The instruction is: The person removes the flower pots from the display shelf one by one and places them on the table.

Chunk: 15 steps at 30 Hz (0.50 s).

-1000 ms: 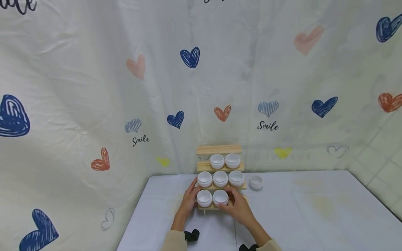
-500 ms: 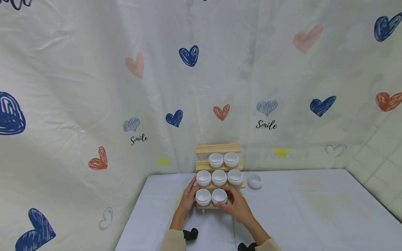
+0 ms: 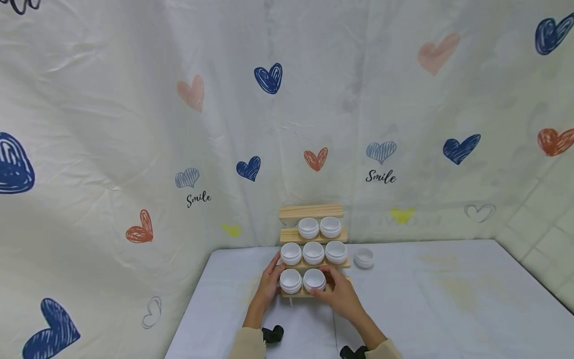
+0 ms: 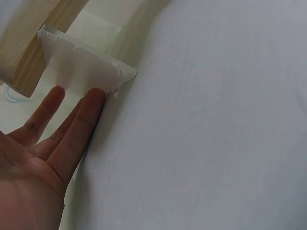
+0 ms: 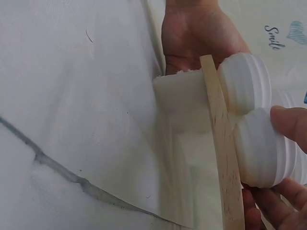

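Observation:
A stepped display rack [image 3: 311, 211] with wooden shelves stands at the back of the table, bearing several small white round jars. My right hand [image 3: 339, 296] pinches the right-hand jar [image 3: 314, 280] of the lowest shelf between thumb and fingers; in the right wrist view that jar [image 5: 259, 148] sits against the shelf board [image 5: 221, 143], beside another jar [image 5: 243, 84]. At the rack's left side is my left hand [image 3: 267, 288]. The left wrist view has its fingers [image 4: 79, 129] extended, fingertips at the pale side panel [image 4: 79, 62]. Parts of the right fingers are hidden behind the jar.
A lone white jar [image 3: 363, 258] stands on the table right of the rack. The white-covered table [image 3: 417, 304] stretches to the right, its back edge near a hanging sheet [image 3: 112, 124] printed with hearts. Black wrist devices [image 3: 272, 334] sit near both cuffs.

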Available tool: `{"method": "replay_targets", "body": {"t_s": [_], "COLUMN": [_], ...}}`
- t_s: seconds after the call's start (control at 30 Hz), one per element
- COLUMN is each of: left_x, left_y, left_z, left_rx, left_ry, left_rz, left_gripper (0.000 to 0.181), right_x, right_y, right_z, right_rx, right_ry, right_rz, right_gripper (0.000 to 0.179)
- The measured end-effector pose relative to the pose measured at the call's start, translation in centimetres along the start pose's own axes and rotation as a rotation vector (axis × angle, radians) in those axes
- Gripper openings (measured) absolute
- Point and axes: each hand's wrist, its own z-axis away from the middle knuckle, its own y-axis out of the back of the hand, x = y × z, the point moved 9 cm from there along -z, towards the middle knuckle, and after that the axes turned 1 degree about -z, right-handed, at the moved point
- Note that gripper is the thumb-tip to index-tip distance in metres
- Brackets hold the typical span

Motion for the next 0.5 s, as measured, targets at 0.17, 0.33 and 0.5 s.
{"method": "replay_targets", "body": {"t_s": [0.17, 0.33, 0.5], "left_x": [0.21, 0.21, 0.42], "left_y": [-0.01, -0.03, -0.09], "left_z": [0.11, 0.02, -0.02], "left_rx": [0.006, 0.005, -0.001], "left_ry": [-0.009, -0.002, -0.027], "left_rz": [-0.001, 0.001, 0.017], "left_gripper": [0.061, 0.061, 0.059], "right_x": [-0.14, -0.14, 0.31], "right_y": [0.04, 0.12, 0.17], "right_z": [0.05, 0.20, 0.16], "right_rx": [0.001, -0.004, -0.018], "right_ry": [-0.001, -0.006, -0.015], "right_rz": [-0.007, -0.031, -0.045], "right_gripper": [0.059, 0.058, 0.060]}}
